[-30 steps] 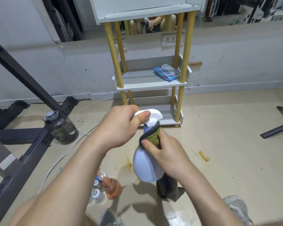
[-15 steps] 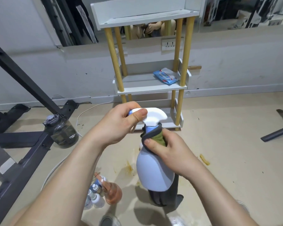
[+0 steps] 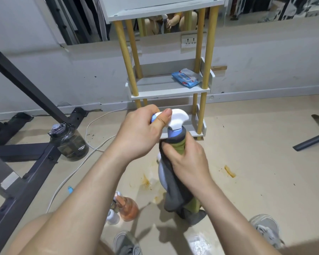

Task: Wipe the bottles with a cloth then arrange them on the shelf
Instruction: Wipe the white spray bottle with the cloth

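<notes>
Likely step: wiping; spray bottle (image 3: 162,173) was unshelved.
Left hand (image 3: 138,137): fingers gripped trigger head.
Right hand (image 3: 188,162): fingers wrapped cloth (image 3: 173,192) round neck, below left fingers.
Next: called for upright setting on shelf (image 3: 166,90).

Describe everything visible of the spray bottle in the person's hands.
The spray bottle has a white plastic trigger head, a blue collar and a rounded pale body. It is upright above the floor. The left hand grips the head; the right hand presses a grey-green cloth round its neck, hiding much of the body.
</notes>
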Tool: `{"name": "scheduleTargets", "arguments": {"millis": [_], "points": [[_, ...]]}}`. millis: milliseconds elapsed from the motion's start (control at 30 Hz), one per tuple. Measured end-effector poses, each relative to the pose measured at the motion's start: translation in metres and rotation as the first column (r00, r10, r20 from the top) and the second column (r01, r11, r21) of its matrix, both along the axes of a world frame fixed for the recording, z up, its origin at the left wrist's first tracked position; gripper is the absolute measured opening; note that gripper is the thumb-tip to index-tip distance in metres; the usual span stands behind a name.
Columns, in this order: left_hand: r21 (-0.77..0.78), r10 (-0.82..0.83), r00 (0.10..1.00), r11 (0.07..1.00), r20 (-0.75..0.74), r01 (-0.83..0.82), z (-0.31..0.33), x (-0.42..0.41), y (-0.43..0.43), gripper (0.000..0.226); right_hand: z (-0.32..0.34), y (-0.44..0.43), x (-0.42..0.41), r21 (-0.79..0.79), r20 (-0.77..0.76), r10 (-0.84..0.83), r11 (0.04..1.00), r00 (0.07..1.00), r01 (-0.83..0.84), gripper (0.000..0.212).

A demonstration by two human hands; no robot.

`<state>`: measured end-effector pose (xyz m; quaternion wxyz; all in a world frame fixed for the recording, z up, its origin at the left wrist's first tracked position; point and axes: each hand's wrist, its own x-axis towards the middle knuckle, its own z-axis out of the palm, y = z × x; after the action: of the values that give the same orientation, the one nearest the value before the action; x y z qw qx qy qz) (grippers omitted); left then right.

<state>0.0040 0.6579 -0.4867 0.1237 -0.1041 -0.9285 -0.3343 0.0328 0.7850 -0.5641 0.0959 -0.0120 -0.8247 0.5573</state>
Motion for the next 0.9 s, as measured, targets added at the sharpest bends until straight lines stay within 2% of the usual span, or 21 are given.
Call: {"name": "scheduleTargets", "arguments": {"millis": [67,133,200,233,267,333,400,433,467,500,567,600,633,667,700,733,767,833,900], "points": [[0.041,-0.009,1.000,0.999,0.004,0.008,-0.001,0.000,0.000,0.047,0.001,0.008,-0.006,-0.038,0.012,0.101,0.994,0.995,-0.101,0.019],[0.164,-0.068,0.996,0.985,0.062,0.057,-0.004,-0.002,0.001,0.043,0.002,0.015,-0.009,-0.114,0.021,0.156,0.982,0.988,-0.153,0.014],[0.387,-0.184,0.974,0.914,0.132,0.120,-0.005,-0.001,0.004,0.027,0.003,0.022,-0.011,-0.297,0.062,0.089,0.953,0.994,-0.066,0.019],[0.442,-0.221,0.964,0.887,0.151,0.134,-0.005,0.002,0.005,0.019,0.004,0.026,-0.012,-0.420,0.118,0.036,0.907,0.992,0.017,0.023],[0.437,-0.230,0.960,0.888,0.162,0.139,-0.006,0.004,0.006,0.022,0.007,0.031,-0.013,-0.533,0.170,-0.001,0.841,0.985,0.093,0.028],[0.285,-0.179,0.952,0.953,0.248,0.105,-0.015,0.013,0.008,0.042,0.013,0.040,-0.015,-0.673,0.207,-0.002,0.725,0.978,0.144,0.028],[0.078,-0.137,0.932,0.990,0.336,0.117,-0.025,0.022,0.011,0.059,0.015,0.048,-0.018,-0.758,0.162,0.075,0.648,0.984,0.076,0.018],[0.070,-0.166,0.910,0.986,0.381,0.150,-0.028,0.024,0.010,0.065,0.015,0.051,-0.019,-0.804,0.132,0.145,0.595,0.981,0.020,0.007],[0.166,-0.223,0.882,0.972,0.414,0.167,-0.031,0.022,0.009,0.070,0.015,0.054,-0.020,-0.852,0.099,0.233,0.522,0.968,-0.038,0.008],[0.327,-0.280,0.854,0.935,0.439,0.138,-0.032,0.019,0.008,0.072,0.014,0.057,-0.020,-0.909,0.060,0.336,0.408,0.940,-0.088,0.021],[0.562,-0.395,0.776,0.825,0.493,0.063,-0.039,0.008,0.001,0.060,0.010,0.059,-0.019,-0.978,-0.023,0.504,0.168,0.864,-0.124,0.039],[0.599,-0.466,0.703,0.798,0.538,0.070,-0.045,0.005,-0.004,0.050,0.009,0.058,-0.016,-0.984,-0.061,0.553,0.108,0.831,-0.143,0.041],[0.623,-0.547,0.605,0.775,0.579,0.105,-0.050,0.005,-0.007,0.037,0.009,0.056,-0.014,-0.980,-0.088,0.582,0.092,0.808,-0.174,0.041],[0.639,-0.608,0.515,0.756,0.604,0.144,-0.057,0.006,-0.009,0.023,0.011,0.054,-0.013,-0.977,-0.097,0.602,0.095,0.793,-0.191,0.042],[0.647,-0.633,0.476,0.745,0.611,0.159,-0.061,0.010,-0.008,0.015,0.011,0.054,-0.013,-0.973,-0.094,0.602,0.112,0.793,-0.200,0.042],[0.629,-0.610,0.522,0.759,0.596,0.169,-0.064,0.011,-0.008,0.023,0.011,0.056,-0.014,-0.967,-0.080,0.577,0.152,0.813,-0.202,0.043],[0.590,-0.538,0.614,0.795,0.577,0.143,-0.066,0.011,-0.009,0.031,0.010,0.062,-0.016,-0.951,-0.066,0.533,0.223,0.843,-0.216,0.041],[0.480,-0.321,0.832,0.874,0.453,0.076,-0.067,0.007,-0.012,0.031,0.010,0.073,-0.018,-0.859,0.011,0.411,0.471,0.912,-0.202,0.031],[0.415,-0.189,0.927,0.909,0.324,0.040,-0.061,0.006,-0.014,0.034,0.007,0.076,-0.020,-0.708,0.078,0.272,0.693,0.959,-0.139,0.024]]}}
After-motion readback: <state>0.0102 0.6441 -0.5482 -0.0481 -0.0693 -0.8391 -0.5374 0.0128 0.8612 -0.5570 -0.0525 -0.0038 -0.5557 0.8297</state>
